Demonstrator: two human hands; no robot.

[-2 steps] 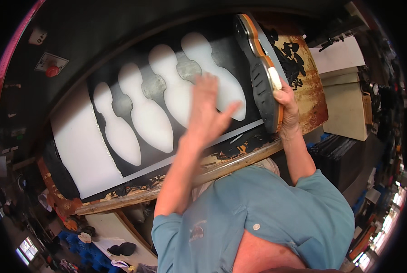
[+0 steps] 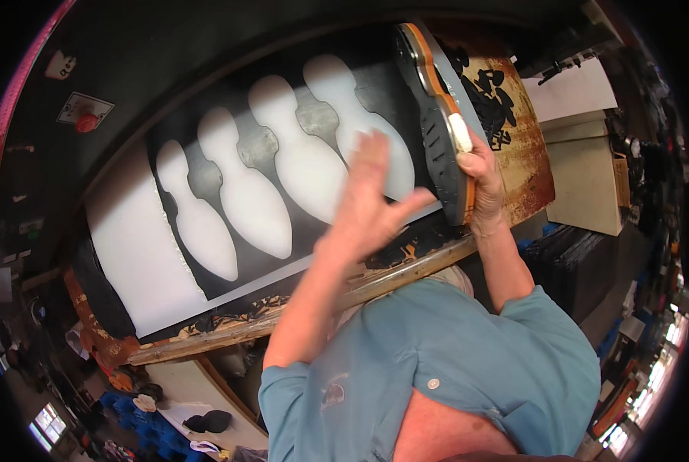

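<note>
Sole-shaped cutting die (image 2: 440,146): right of the black sheet's (image 2: 302,237) rightmost cut-out (image 2: 356,112), long axis running away from the body
Right hand (image 2: 484,183): nearer — clasping the die's right edge
Left hand (image 2: 369,199): fingers spread, blurred over that cut-out — contact unclear

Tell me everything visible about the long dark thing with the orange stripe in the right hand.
The dark, orange-striped piece is long and waisted, broader toward its lower end. Its dark face has short slits; along one edge runs an orange band, with shiny, metal-looking trim near the top and a cream-white patch near the thumb. It is tipped up on edge at the black sheet's right end, face turned left. The right grip holds its lower half; contact with the sheet is unclear.
</note>
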